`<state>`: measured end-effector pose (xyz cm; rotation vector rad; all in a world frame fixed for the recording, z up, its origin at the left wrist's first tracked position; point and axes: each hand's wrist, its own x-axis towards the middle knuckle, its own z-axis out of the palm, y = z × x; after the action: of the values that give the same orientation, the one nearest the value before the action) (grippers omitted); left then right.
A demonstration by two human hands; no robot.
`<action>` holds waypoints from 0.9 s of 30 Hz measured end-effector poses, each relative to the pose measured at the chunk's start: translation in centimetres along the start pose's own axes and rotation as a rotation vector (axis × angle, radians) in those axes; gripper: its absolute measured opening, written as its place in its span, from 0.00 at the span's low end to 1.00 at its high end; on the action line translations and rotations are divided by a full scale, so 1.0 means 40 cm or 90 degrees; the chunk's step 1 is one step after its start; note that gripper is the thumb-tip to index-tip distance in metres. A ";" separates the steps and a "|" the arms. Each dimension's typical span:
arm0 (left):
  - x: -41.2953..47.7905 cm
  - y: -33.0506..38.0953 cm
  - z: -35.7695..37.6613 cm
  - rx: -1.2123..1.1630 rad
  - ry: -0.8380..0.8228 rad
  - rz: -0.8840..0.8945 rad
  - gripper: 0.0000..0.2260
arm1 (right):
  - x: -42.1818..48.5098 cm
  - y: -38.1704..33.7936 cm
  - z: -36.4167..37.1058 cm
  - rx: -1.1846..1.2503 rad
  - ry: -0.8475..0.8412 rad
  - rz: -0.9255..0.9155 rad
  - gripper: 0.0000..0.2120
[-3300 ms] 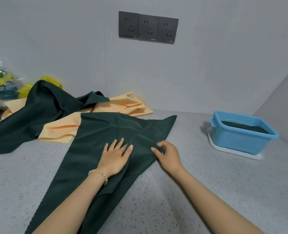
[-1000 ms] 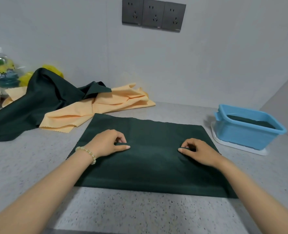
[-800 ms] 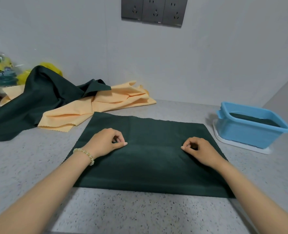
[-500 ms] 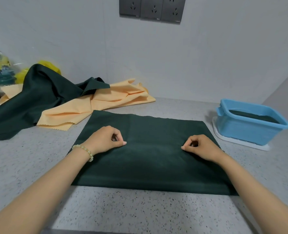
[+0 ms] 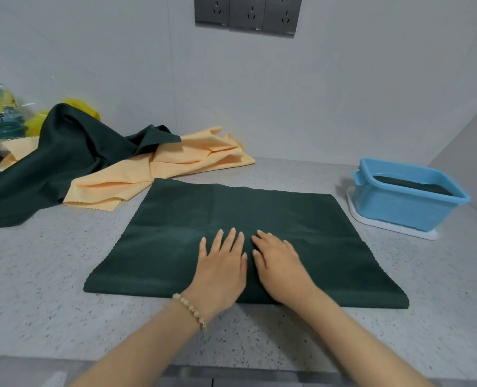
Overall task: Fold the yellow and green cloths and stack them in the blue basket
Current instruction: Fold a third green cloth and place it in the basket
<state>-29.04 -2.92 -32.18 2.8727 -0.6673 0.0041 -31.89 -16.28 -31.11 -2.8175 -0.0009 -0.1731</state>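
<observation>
Hands lie flat, side by side, on green cloth.

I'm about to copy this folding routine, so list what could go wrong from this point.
1. Both hands, left hand and right hand, press flat at the centre of the green cloth, so its outer corners lie free and may shift or wrinkle in the next fold.
2. The yellow cloth touches its far left corner and could get dragged.
3. The blue basket already holds a dark cloth, so stacking may skew.

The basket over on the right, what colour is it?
The basket is light blue, with a dark green cloth inside; the head view shows it.
</observation>
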 end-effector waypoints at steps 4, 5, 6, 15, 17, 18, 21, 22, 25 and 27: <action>-0.014 -0.012 0.038 0.009 -0.001 -0.031 0.23 | -0.014 -0.019 0.050 -0.026 -0.028 0.002 0.23; -0.015 -0.016 0.041 0.009 0.003 -0.035 0.23 | -0.012 -0.016 0.054 -0.036 -0.026 0.003 0.23; -0.017 -0.018 0.042 0.009 0.003 -0.036 0.23 | -0.013 -0.011 0.057 -0.048 -0.027 0.007 0.23; -0.007 -0.163 0.003 0.005 -0.001 -0.122 0.28 | -0.054 0.149 0.015 -0.092 -0.017 0.117 0.27; -0.002 -0.208 -0.006 0.006 0.000 -0.147 0.28 | -0.065 0.201 -0.006 -0.101 -0.013 0.153 0.28; 0.000 -0.226 -0.010 0.004 0.000 -0.154 0.28 | -0.073 0.225 -0.016 -0.105 -0.009 0.169 0.28; 0.004 -0.265 -0.020 0.000 -0.006 -0.173 0.28 | -0.095 0.287 -0.042 -0.112 0.003 0.214 0.31; 0.006 -0.273 -0.021 0.000 -0.008 -0.180 0.28 | -0.101 0.305 -0.050 -0.112 0.003 0.230 0.31; 0.011 -0.286 -0.029 0.002 -0.008 -0.198 0.29 | -0.116 0.339 -0.069 -0.118 -0.006 0.261 0.32; 0.013 -0.289 -0.035 0.005 -0.020 -0.204 0.29 | -0.121 0.346 -0.076 -0.127 -0.017 0.267 0.32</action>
<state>-23.48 7.28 -32.94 2.9570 -0.2052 -0.0833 -36.77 -30.27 -33.13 -2.9357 0.6276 -0.0397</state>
